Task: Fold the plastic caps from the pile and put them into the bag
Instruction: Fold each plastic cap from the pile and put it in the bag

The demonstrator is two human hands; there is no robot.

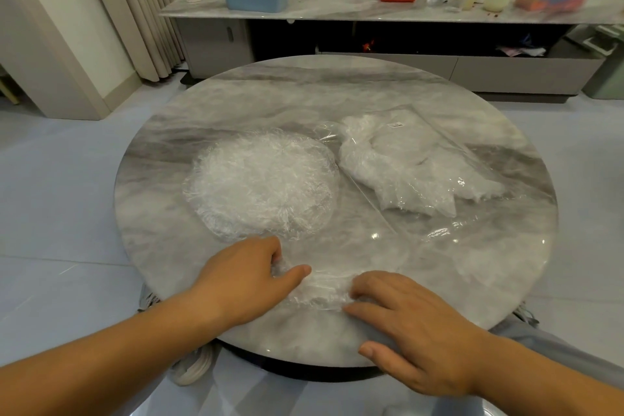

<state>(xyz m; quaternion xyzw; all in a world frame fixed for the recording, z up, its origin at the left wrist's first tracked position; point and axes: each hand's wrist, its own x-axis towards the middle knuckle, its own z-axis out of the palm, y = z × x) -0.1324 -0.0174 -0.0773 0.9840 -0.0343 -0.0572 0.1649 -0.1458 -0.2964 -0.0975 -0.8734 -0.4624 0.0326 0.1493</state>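
Nearest us, at six o'clock on the table (304,88), the cap (320,292) lies as a crumpled strip, its long axis running nine to three between our hands. Our left hand (243,277) pinches its left end with curled fingers and thumb. Our right hand (412,324) bunches the right end under curled fingers, thumb lying apart at the table edge. Both hands touch it, so the next fold, we judge, brings the ends together. Clear film on marble hides the cap's edges and its fold count. Farther off, the pile (263,179) sits at ten o'clock and the partly filled bag (415,162) at two, nearer our right hand.
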